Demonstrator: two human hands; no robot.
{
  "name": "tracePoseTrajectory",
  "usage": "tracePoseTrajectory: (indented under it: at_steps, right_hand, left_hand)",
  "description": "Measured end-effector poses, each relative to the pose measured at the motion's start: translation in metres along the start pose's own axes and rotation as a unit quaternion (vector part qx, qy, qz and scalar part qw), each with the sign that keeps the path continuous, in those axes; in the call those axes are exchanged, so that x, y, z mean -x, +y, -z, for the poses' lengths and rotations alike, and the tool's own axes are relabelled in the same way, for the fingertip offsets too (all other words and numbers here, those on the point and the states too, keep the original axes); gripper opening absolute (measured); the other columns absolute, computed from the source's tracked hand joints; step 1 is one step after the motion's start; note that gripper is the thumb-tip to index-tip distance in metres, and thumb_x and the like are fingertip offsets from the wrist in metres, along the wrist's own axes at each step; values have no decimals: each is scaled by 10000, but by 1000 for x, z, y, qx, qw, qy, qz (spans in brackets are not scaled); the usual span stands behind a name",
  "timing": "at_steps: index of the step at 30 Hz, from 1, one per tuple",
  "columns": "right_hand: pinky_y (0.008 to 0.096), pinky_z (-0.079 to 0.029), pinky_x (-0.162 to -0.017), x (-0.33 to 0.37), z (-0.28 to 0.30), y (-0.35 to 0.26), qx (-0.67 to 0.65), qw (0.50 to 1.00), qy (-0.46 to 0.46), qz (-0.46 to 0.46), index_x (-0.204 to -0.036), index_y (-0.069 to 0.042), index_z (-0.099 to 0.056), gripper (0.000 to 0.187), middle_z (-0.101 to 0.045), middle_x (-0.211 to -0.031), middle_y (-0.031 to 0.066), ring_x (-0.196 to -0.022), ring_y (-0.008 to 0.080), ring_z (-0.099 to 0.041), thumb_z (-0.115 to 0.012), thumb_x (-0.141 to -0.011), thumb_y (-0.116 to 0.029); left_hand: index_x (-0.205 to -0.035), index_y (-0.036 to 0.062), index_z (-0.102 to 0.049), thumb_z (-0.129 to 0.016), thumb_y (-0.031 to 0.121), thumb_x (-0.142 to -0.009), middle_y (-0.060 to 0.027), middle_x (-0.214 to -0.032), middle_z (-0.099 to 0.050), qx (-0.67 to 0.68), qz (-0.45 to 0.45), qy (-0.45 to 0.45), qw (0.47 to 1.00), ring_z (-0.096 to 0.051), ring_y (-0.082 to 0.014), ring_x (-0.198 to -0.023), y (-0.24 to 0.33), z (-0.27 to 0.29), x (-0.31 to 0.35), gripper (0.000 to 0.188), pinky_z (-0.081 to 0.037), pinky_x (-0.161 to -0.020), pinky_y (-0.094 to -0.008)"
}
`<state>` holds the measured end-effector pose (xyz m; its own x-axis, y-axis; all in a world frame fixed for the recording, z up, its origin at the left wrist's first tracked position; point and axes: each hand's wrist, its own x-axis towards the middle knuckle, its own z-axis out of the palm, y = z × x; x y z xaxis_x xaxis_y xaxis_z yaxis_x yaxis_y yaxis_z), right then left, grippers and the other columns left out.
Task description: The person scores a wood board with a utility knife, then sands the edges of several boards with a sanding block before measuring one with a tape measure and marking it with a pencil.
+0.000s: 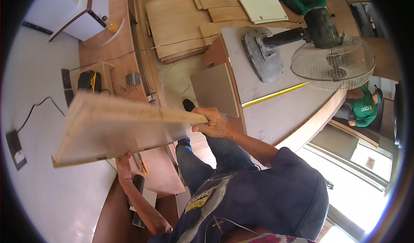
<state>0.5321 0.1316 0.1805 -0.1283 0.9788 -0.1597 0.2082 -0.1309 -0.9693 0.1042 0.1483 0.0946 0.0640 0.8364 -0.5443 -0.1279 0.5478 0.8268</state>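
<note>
I hold a wooden panel [116,133] tilted in the air in front of me, with a smooth pale face and bare wood edges; its far end is slightly blurred. My right hand [213,123] is closed around its right end, fingers and thumb on either side of the edge. At the lower edge my left hand [124,162] grips it from beneath, some of its fingers hidden. Below the panel, beside my left hand, an orange-handled tool [143,164] lies on a wooden board. A black and yellow power tool [89,81] rests just beyond the panel.
To the right a grey-topped table [276,122] carries a large dusty fan [332,64] and a yellow measuring tape [276,95]. Stacked plywood sheets [172,27] lie at the back. Two people in green shirts [364,109] are farther off. A cable [43,100] hangs by the left white surface.
</note>
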Motion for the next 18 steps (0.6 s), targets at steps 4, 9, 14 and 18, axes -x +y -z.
tracePoseTrajectory:
  at_steps: [4,9,14,18]
  right_hand:
    - [361,-512,-728,-4,36,21,3,996,68,-56,-1036,-7,-668,388,-675,-841,108,-792,191,-665,-781,-906,-354]
    - [330,-522,-931,-25,68,42,-164,975,121,-83,-1349,-36,-585,512,-699,-1162,103,-1074,144,-628,-729,-964,-343]
    - [336,-519,-945,-30,67,62,-202,961,149,-118,-1412,-23,-531,547,-672,-1214,91,-1109,138,-610,-703,-989,-324]
    - [305,-540,-878,-29,51,72,-376,896,155,-176,-1350,-14,-565,477,-671,-1181,62,-1045,105,-628,-706,-991,-295]
  left_hand:
    - [-1390,10,-531,-711,186,-868,-50,-1321,-594,116,-34,-83,989,-533,-193,-1252,24,-38,-76,579,-374,-1130,-391]
    - [-1448,-9,-487,-672,339,-951,-93,-1431,-562,57,11,-110,992,-513,-233,-1335,60,-122,-166,634,-370,-1147,-406]
    - [-1446,-1,-496,-697,455,-931,-93,-1430,-559,-11,66,-90,994,-513,-230,-1333,81,-204,-211,716,-357,-1139,-369]
    - [-1496,0,-455,-710,563,-890,-111,-1453,-541,-69,146,-143,976,-497,-227,-1350,72,-218,-263,865,-358,-1138,-364]
